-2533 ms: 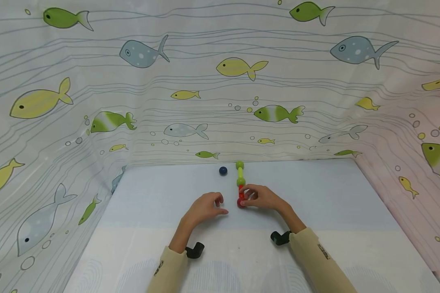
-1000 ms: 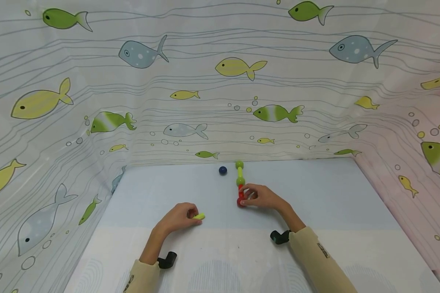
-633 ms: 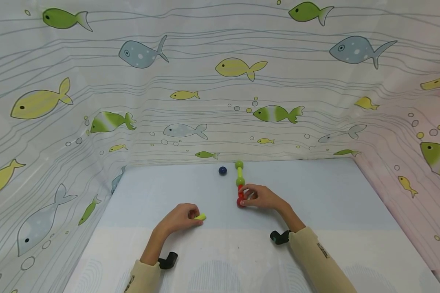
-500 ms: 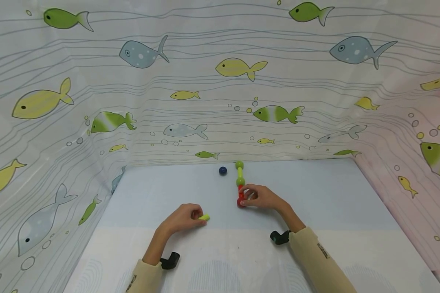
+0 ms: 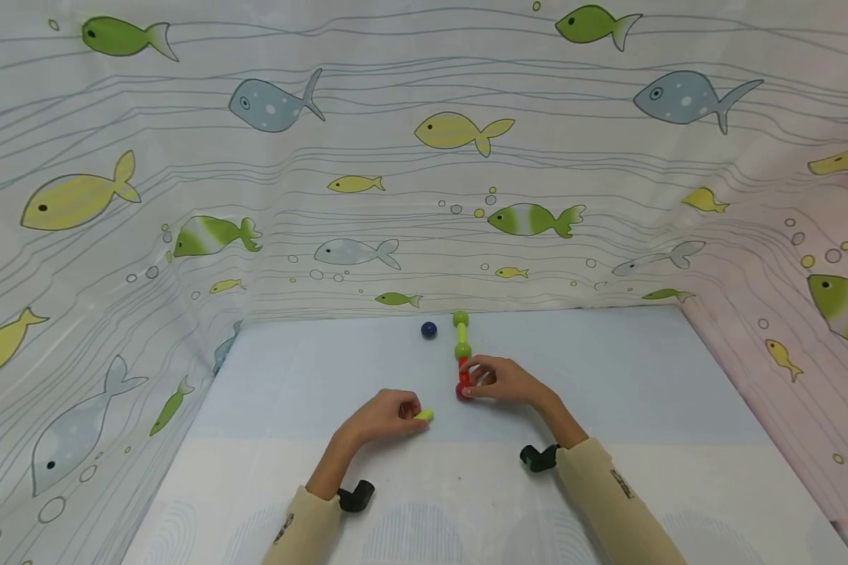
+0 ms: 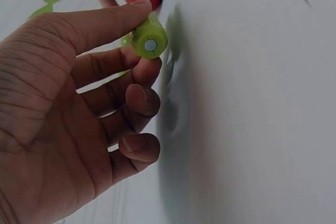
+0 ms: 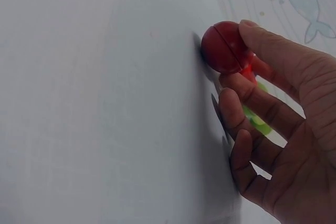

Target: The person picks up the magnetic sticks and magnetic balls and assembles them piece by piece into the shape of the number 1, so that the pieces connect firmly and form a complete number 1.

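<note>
My left hand point(image 5: 380, 416) pinches a yellow-green magnetic rod point(image 6: 149, 39) between thumb and fingers, its round end with a silvery disc facing the left wrist camera. The rod is just left of and nearer than a red ball point(image 7: 224, 46). My right hand point(image 5: 507, 381) holds that ball by thumb and fingers. From the ball a red rod point(image 5: 463, 366), partly covered by the fingers, runs away to a green ball point(image 5: 462, 351). Beyond it a yellow-green rod point(image 5: 462, 334) reaches a second green ball point(image 5: 461, 318), making one straight chain.
A dark blue ball point(image 5: 429, 330) lies alone left of the chain's far end. The pale table point(image 5: 311, 369) ends at a fish-patterned curtain point(image 5: 424, 227) behind and on both sides. Each wrist carries a small black camera.
The left hand held no visible rod at first, then appeared farther left pinching the yellow-green one. It has since moved right with it, toward the red ball. The right hand stays put.
</note>
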Available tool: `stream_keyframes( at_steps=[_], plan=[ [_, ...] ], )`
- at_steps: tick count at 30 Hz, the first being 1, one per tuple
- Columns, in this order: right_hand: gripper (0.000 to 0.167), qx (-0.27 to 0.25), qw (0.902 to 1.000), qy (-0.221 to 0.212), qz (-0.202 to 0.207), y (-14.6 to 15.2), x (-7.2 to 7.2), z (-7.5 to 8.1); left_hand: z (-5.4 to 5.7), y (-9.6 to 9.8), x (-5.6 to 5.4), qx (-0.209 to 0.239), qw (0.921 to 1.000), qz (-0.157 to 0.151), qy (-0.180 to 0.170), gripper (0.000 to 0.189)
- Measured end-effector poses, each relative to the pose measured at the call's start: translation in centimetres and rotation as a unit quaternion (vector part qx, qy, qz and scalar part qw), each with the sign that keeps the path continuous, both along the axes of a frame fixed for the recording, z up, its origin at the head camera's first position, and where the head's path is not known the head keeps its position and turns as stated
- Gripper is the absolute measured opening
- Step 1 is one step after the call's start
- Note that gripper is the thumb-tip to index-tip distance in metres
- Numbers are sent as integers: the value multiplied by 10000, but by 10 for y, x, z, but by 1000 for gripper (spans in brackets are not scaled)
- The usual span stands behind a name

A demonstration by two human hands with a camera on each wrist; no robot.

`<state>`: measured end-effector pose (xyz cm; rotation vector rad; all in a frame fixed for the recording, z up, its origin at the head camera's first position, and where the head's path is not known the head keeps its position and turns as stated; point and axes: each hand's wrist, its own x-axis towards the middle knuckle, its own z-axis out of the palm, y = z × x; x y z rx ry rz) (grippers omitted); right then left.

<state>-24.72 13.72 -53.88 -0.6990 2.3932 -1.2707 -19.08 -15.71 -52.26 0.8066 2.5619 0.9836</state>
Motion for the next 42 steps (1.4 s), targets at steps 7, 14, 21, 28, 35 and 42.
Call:
stream_keyframes(
  at_steps=[7, 14, 21, 28, 35, 42],
  plan=[
    [41, -63, 10000, 21, 45, 0, 0, 0, -3, 21, -6, 37, 10000, -59, 47, 16],
    [41, -87, 9999, 37, 83, 0, 0, 1, -6, 35, -8, 109, 9997, -101, 189, 14],
    [40, -122, 9999, 15, 61, -1, 2, 3, -9, 43, -9, 56, 9997, -24, 227, 14],
    [40, -78, 10000, 10, 48, -1, 2, 3, -8, 50, -10, -123, 9995, 102, 273, 16],
    [38, -15, 10000, -7, 40, -1, 0, 0, 0, 57, -11, -219, 9990, 252, 288, 17],
    [37, 5, 10000, 40, 43, -1, 1, 0, 4, 61, -9, -343, 9985, 393, 163, 18]
  ],
)
